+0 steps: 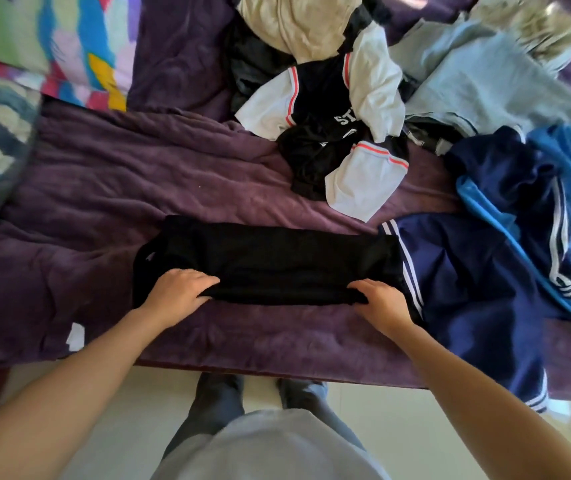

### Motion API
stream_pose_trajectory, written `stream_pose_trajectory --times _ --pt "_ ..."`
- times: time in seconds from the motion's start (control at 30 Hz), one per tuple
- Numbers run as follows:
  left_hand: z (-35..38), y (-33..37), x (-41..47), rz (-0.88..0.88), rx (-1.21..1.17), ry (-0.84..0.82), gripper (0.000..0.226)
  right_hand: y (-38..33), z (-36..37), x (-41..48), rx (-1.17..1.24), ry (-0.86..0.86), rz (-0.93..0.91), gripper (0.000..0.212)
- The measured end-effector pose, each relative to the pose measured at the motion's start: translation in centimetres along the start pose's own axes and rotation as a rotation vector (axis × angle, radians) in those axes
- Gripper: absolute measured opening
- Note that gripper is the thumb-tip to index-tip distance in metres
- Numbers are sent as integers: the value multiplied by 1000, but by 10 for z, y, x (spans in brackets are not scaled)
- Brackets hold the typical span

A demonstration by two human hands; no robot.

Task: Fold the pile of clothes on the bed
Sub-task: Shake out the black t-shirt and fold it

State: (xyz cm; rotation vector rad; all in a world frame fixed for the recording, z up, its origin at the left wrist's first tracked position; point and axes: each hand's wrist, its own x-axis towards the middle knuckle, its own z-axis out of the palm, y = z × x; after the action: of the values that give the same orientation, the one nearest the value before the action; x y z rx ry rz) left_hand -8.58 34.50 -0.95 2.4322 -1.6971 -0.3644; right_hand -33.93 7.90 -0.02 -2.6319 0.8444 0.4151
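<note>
A black garment (270,258) lies folded into a long band across the purple bedspread (104,188), near the bed's front edge. My left hand (178,289) grips its near edge at the left end, fingers curled into the cloth. My right hand (382,301) grips the near edge at the right end. Behind it lies the unfolded pile: a black-and-white shirt with red stripes (342,133), a beige garment (297,22), and a light grey-blue garment (484,77).
A navy garment with white stripes (478,296) touches the black one's right end and hangs over the bed edge. A bright blue jacket (561,188) lies at the right. Colourful bedding (52,43) sits at the back left. The pale floor (145,403) lies below.
</note>
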Motion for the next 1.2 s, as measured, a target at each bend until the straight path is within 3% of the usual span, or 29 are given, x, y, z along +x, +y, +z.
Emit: stream_pose_trajectory --times 0.07,0.17,0.47,0.6,0.73,0.8,0.9,1.2 --pt "-11 -2 5 -84 -89 -12 37 -3 -16 4 34 46 -9 38" --pt "-29 -2 15 -104 -108 62 32 -8 -40 6 15 95 -23 37" --pt "-98 16 74 131 -5 356 46 -4 -120 -20 -121 244 90 34" --pt "-127 42 118 328 -10 437 50 9 -148 -58 -170 482 146 27" --pt "-148 83 153 583 4 612 20 18 -155 -112 -230 706 202 41" --pt "-157 109 164 678 14 707 34 23 -156 -140 -294 823 254 36" --pt "-164 156 171 796 53 793 37 38 -155 -182 -346 926 334 29" --pt "-134 322 177 1012 29 863 35 128 -129 -320 -442 1035 466 37"
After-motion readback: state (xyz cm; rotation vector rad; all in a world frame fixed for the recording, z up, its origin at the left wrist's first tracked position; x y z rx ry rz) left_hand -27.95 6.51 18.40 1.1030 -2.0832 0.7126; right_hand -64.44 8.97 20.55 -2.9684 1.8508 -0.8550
